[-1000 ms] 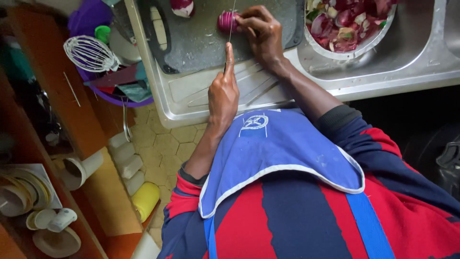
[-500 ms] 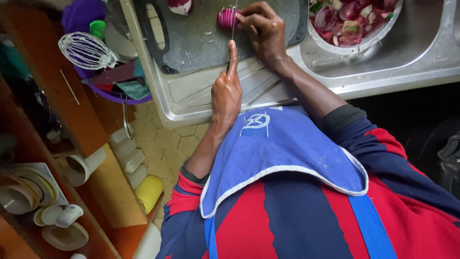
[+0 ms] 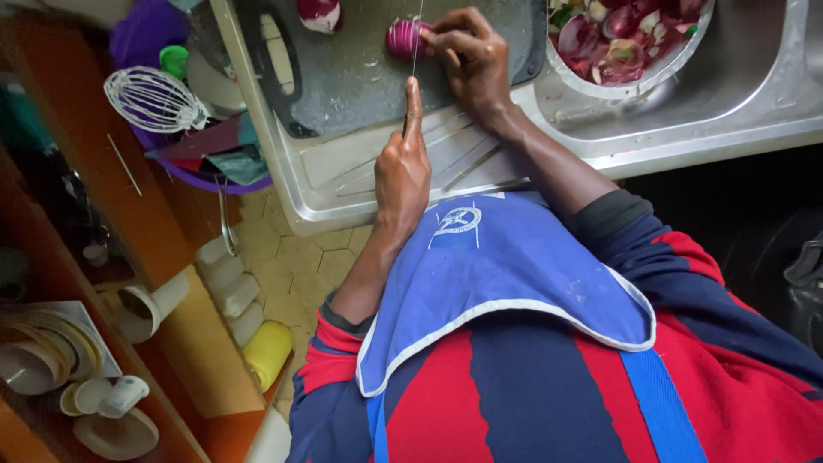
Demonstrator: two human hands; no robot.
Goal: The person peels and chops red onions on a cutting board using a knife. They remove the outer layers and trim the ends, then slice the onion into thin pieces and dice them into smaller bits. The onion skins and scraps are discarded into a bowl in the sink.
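My left hand [image 3: 401,176] still grips the knife [image 3: 415,51], finger along its spine; my right hand [image 3: 470,60] pins the onion [image 3: 403,38] on the board [image 3: 360,77]; little has shifted, the blade stays mid-slice, so cutting continues.

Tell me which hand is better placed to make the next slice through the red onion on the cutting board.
Left. The left hand already grips the knife, forefinger along its back, with the blade on the onion. The right hand is busy steadying the onion on the cutting board.
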